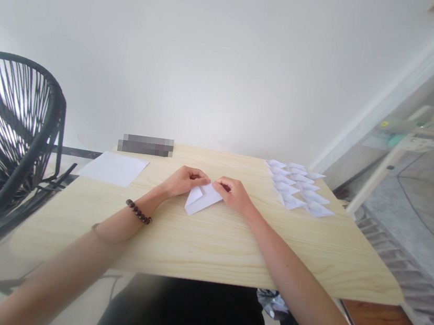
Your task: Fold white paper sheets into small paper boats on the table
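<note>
A partly folded sheet of white paper (206, 201) is held over the middle of the wooden table, a folded flap showing on its left side. My left hand (185, 181) pinches its upper left edge between thumb and fingers. On the upper right edge, my right hand (234, 192) pinches the same paper, the two thumbs close together. The fingertips behind the paper are hidden. Several folded white paper pieces (289, 202) stand in overlapping columns to the right of my right hand. Flat white paper (115, 169) lies to the left of my left hand.
The light wooden table (190, 254) stands against a white wall. A blurred-out dark object (145, 146) sits at its back left edge. A black corded chair (7, 158) is close on the left. To the right stands a white metal frame (381, 177).
</note>
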Demonstrator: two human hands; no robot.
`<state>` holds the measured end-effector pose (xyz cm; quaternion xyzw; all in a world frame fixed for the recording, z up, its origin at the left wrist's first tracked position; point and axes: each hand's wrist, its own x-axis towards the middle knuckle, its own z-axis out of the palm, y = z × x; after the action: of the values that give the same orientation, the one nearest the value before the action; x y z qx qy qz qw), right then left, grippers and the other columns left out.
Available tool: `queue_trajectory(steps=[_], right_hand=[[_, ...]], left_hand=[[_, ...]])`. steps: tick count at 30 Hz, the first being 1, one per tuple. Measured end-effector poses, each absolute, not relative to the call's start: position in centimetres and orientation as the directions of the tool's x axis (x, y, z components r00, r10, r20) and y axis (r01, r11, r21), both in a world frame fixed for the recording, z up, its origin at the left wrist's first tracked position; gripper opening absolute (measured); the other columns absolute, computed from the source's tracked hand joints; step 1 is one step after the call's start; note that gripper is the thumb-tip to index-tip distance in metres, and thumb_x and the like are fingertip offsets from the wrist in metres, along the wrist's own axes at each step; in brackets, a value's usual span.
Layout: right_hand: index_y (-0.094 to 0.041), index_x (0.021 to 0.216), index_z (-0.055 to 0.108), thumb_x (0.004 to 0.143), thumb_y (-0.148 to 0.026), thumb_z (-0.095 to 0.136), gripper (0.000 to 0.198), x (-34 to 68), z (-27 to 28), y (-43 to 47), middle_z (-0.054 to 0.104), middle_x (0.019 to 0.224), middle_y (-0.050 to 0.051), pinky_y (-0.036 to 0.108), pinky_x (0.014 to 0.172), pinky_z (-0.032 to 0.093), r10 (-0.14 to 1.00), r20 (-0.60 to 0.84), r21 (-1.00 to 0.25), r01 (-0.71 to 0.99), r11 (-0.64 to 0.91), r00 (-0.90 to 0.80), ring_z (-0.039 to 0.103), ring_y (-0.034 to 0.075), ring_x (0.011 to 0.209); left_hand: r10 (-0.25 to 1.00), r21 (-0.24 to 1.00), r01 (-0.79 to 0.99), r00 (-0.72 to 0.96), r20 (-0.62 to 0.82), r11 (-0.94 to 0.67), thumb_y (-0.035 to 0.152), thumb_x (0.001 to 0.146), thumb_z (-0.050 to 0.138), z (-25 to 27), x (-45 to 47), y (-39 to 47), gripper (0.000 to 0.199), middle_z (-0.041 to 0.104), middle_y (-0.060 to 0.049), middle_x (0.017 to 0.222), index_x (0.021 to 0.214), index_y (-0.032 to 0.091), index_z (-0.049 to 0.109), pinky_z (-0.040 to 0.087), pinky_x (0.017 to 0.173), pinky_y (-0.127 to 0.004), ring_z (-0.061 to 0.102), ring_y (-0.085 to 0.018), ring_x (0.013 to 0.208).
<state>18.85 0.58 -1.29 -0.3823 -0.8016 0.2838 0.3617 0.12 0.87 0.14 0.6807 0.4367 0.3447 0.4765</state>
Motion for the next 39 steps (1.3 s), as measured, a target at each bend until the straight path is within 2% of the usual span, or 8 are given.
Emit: queue_trajectory(steps=[12,21,26,34,39], right_hand=[[-0.016,0.068,0.059,0.081,-0.029,0.043,0.024,18.59,-1.61,0.51,0.057,0.067,0.001,0.022,0.055,0.033,0.790,0.416,-0.660,0.449,0.603,-0.450,0.045,0.010,0.058],[-0.015,0.065,0.055,0.080,-0.030,0.042,0.025,18.71,-1.48,0.66,0.053,0.061,0.000,0.021,0.054,0.032,0.828,0.455,-0.671,0.485,0.560,-0.327,0.043,0.009,0.056],[-0.015,0.064,0.055,0.080,-0.031,0.042,0.025,18.69,-1.44,0.58,0.053,0.061,0.000,0.022,0.055,0.033,0.828,0.451,-0.675,0.480,0.561,-0.334,0.043,0.010,0.056],[-0.016,0.065,0.056,0.080,-0.031,0.043,0.025,18.70,-1.47,0.58,0.054,0.062,0.000,0.022,0.055,0.033,0.815,0.455,-0.662,0.476,0.580,-0.360,0.044,0.010,0.057],[-0.015,0.063,0.055,0.079,-0.030,0.043,0.025,18.76,-1.59,0.73,0.053,0.060,0.000,0.022,0.053,0.032,0.836,0.471,-0.678,0.490,0.548,-0.281,0.043,0.010,0.055]], left_hand=[[0.910,0.895,0.352,0.397,0.122,-0.274,0.040,0.071,0.054,-0.27,0.40,0.79,0.030,0.062,-0.003,0.069,0.075,0.012,0.065,0.038,0.050,-0.020,0.051,-0.012,0.061],[0.929,0.900,0.350,0.345,0.133,-0.259,0.045,0.073,0.050,-0.26,0.31,0.90,0.035,0.060,-0.002,0.068,0.075,0.012,0.064,0.035,0.050,-0.020,0.049,-0.012,0.059],[0.930,0.896,0.355,0.338,0.144,-0.268,0.044,0.073,0.049,-0.10,0.26,0.82,0.035,0.057,-0.001,0.062,0.071,0.012,0.063,0.033,0.048,-0.020,0.045,-0.011,0.056],[0.930,0.889,0.374,0.344,0.132,-0.265,0.042,0.073,0.050,-0.23,0.11,0.97,0.033,0.060,-0.002,0.068,0.074,0.013,0.065,0.035,0.053,-0.022,0.049,-0.013,0.061],[0.931,0.907,0.343,0.343,0.121,-0.244,0.045,0.075,0.048,-0.17,0.09,0.99,0.036,0.051,0.002,0.055,0.062,0.014,0.059,0.028,0.047,-0.021,0.040,-0.009,0.051]])
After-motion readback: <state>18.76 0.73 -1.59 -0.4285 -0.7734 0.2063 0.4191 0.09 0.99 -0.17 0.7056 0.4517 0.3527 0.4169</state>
